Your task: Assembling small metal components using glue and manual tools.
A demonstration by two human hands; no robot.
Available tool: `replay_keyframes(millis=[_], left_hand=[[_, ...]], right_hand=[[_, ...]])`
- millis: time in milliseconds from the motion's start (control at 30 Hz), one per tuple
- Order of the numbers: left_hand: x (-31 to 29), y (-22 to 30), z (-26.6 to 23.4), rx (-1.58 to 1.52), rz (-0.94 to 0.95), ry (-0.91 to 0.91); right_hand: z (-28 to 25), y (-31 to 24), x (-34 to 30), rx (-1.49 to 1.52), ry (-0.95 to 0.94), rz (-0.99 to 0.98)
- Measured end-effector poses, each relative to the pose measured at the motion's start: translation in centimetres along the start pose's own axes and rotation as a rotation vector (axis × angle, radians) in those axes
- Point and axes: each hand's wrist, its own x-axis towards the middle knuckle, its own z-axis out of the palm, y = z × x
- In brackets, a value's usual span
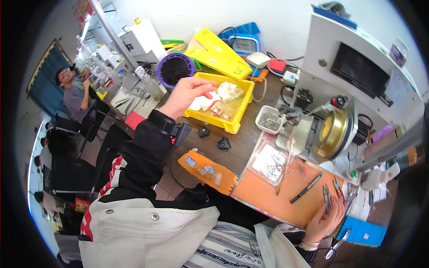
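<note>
My left hand (190,96) is raised over the near left edge of a yellow plastic basket (232,127). Its fingers are bent together in a pinch, and anything between the tips is too small to make out. Crumpled white tissue (229,91) and a small red-and-white packet (216,108) lie in the basket. My right hand (325,222) is low over the right of the orange mat (263,198), thumb and fingers around small grey-blue snips (327,199). Beside them lies a red-handled tool (339,191). A dark pen-like tool (306,188) rests farther left.
A clear tray of small shiny pieces (269,164) and a white dish of metal bits (270,119) stand near a machine with a brass-coloured wheel (330,134). Two black parts (224,143) lie before the basket. An orange cloth (208,172) hangs at the table's edge. A seated person (76,91) is far left.
</note>
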Motion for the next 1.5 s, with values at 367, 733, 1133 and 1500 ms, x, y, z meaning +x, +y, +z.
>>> replay_keyframes(millis=[367, 733, 1133, 1500], left_hand=[[-2.0, -0.4, -0.3, 0.808, 0.293, 0.047], [-2.9, 1.5, 3.2, 0.431, 0.112, -0.318], [-2.8, 6.6, 10.6, 0.403, 0.423, -0.445], [0.6, 4.5, 18.9, -0.007, 0.747, -0.292]], right_hand=[[-0.6, -0.8, -0.1, -0.003, -0.055, 0.045], [-0.8, 0.4, -0.6, -0.054, -0.031, -0.061], [0.6, 0.3, 0.8, -0.019, -0.023, -0.037], [-0.1, 0.7, -0.1, 0.011, -0.102, 0.045]])
